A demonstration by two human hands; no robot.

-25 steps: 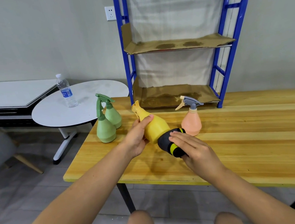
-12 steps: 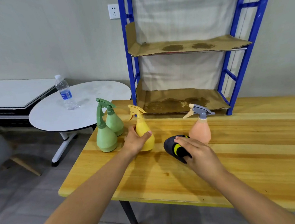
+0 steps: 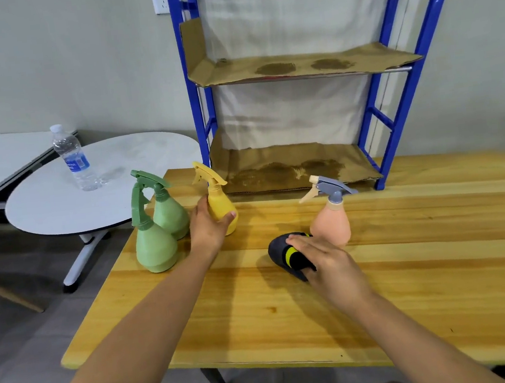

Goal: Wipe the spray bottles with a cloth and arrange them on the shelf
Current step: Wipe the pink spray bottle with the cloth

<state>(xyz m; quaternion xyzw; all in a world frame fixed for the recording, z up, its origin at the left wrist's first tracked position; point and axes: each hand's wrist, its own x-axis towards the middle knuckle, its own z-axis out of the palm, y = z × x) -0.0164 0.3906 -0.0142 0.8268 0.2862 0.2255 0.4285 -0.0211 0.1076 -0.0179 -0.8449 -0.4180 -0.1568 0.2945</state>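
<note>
The left hand is wrapping around the lower body of the yellow spray bottle, which is standing upright on the wooden table. The thumb is lying across the front of the bottle and the palm is covering its left side; the other fingers are hidden behind it, so their grip there cannot be seen. The yellow trigger head is sticking up above the hand, nozzle pointing left.

The right hand is resting on the black cloth with a yellow stripe, which is lying bunched on the table. The fingers are lying fairly straight and close together over the top of the cloth, pointing toward the left; whether the thumb is tucking under it cannot be told.

The pink spray bottle is standing just behind the cloth, beside the fingertips of the right hand. Two green spray bottles are standing together, touching, just left of the left hand. The blue shelf with cardboard liners is standing at the back of the table. A water bottle is sitting on a round white table to the left.
</note>
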